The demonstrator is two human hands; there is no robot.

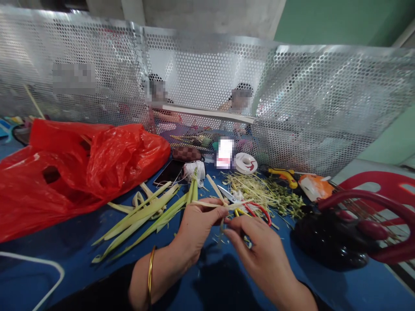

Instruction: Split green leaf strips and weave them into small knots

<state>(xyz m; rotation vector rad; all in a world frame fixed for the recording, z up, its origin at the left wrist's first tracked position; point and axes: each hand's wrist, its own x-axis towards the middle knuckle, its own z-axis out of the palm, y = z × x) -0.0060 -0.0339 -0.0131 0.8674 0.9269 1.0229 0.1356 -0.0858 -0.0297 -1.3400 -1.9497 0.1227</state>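
Pale leaf strips (212,186), folded across one another, are pinched between the thumb and fingers of my left hand (196,226), which wears a gold bangle. My right hand (262,248) is beside it, thumb and index finger closed at the strips' lower edge, where a thin end hangs down. Just behind the hands lie scissors (266,214) with red and yellow handles, blades spread. Long pale-green leaves (139,216) are spread out left of my hands. A small bundle of white string (196,172) sits behind them, with leaf stalks against it.
A red plastic bag (97,160) covers the left of the blue table. Leaf scraps (253,188), a white tape roll (246,163), a phone with lit screen (225,151) and a yellow-handled tool (283,173) lie behind. A black kettle (327,242) stands right. Two people sit beyond a perforated metal screen (207,73).
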